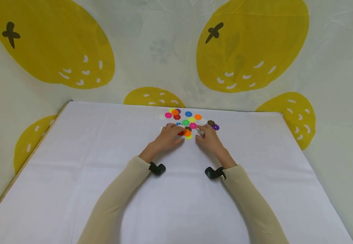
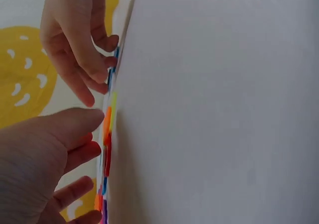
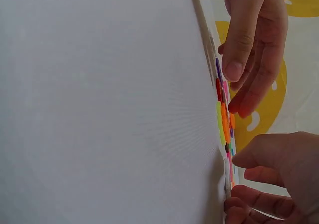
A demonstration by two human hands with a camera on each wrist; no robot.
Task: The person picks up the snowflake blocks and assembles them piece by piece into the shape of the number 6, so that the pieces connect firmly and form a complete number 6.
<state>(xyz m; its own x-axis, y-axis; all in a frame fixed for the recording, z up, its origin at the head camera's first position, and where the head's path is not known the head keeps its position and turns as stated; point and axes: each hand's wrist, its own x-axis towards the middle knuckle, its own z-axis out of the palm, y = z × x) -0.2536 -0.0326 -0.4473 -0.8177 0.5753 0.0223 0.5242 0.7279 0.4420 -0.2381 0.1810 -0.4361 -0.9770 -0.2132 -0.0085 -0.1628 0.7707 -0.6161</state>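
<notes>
Small flower-shaped plastic discs in many colours lie loosely grouped near the far edge of the table. My left hand reaches in from the left, its bent fingers close over a red disc and an orange disc. A yellow disc lies partly under the orange one. On the other side, my right hand hovers beside a pink disc, fingers loosely curved. Both wrist views show the thumbs apart from the fingers, with nothing pinched between. The left wrist view has orange discs edge-on beside the left thumb.
More discs spread behind the hands, among them a blue disc, a green disc and a purple disc. A white cloth covers the table. Behind its far edge hangs a fabric backdrop with yellow fruit shapes.
</notes>
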